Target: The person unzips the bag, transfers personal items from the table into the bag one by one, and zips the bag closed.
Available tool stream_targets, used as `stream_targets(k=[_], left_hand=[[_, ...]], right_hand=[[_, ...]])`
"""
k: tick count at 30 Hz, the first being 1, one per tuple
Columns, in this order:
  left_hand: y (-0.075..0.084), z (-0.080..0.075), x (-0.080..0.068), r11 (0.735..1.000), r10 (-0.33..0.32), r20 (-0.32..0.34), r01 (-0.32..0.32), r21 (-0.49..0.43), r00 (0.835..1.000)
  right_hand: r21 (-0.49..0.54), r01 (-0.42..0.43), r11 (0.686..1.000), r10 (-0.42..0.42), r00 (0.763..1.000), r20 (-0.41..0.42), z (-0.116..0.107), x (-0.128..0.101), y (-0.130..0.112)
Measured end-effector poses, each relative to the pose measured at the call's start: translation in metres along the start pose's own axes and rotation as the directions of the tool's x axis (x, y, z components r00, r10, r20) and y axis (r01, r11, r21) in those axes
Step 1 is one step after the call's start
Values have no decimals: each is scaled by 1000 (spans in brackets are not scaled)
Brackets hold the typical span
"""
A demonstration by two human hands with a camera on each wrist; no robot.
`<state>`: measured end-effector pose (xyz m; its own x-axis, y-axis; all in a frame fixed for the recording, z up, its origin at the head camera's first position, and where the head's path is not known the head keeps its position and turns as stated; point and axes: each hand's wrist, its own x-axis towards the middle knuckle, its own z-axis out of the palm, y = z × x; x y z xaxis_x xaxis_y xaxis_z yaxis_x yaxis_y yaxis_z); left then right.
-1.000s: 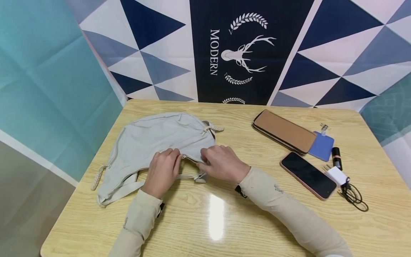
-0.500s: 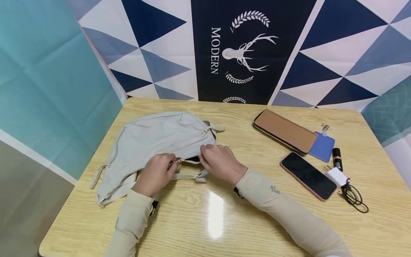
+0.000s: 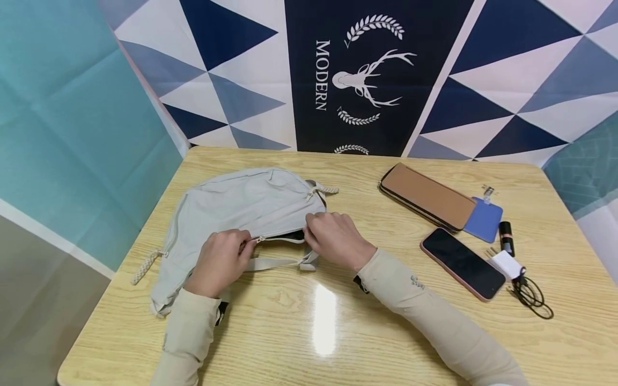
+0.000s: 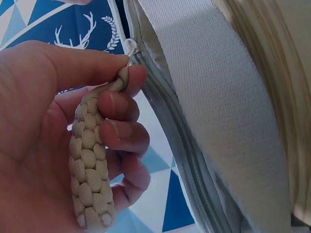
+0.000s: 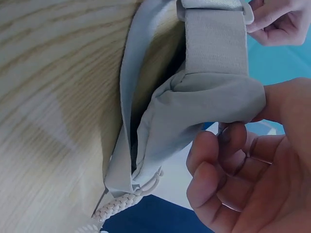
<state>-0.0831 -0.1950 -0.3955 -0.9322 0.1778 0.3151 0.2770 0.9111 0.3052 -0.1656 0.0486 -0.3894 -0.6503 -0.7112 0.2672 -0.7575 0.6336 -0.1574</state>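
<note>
A light grey bag (image 3: 236,203) lies on the wooden table, its near zipper (image 3: 280,237) partly parted over a dark inside. My left hand (image 3: 219,261) pinches the knotted cord at the zipper slider; in the left wrist view the braided zipper pull (image 4: 90,162) hangs down across the palm. At the other end of the opening, my right hand (image 3: 338,239) grips the bag's edge. The right wrist view shows the bag's fabric (image 5: 209,99) bunched between thumb and curled fingers (image 5: 204,145). A grey strap (image 3: 272,262) runs below the opening.
On the right lie a brown zip wallet (image 3: 427,195), a blue card holder (image 3: 484,219) with a clip, a black tube (image 3: 506,237), a phone (image 3: 463,262) and a white charger (image 3: 507,264) with a coiled black cable (image 3: 531,295). A patterned cloth (image 3: 241,69) hangs behind the table.
My left hand has moved left and slightly down with the zipper pull, and the zipper gap has lengthened. My right hand stays at the right end, shifted only slightly.
</note>
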Motion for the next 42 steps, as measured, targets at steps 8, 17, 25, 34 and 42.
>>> stream_targets(k=[8, 17, 25, 34, 42], left_hand=[[-3, -1, -2, 1000, -7, -20, 7, 29, 1000], [-10, -8, -11, 1000, 0, -40, 0, 13, 999], [-20, -19, -21, 999, -33, -41, 34, 27, 999], [-26, -20, -26, 999, -44, -45, 45, 31, 998], [-29, -26, -30, 997, -63, -47, 65, 39, 997]], right_hand=[[-17, -38, 999, 39, 999, 13, -7, -9, 5], [-33, -24, 999, 24, 1000, 4, -9, -15, 8], [-34, -110, 993, 111, 993, 26, -12, -28, 22], [-53, -132, 990, 134, 990, 37, -11, -37, 27], [-61, -179, 982, 183, 982, 57, -17, -44, 29]])
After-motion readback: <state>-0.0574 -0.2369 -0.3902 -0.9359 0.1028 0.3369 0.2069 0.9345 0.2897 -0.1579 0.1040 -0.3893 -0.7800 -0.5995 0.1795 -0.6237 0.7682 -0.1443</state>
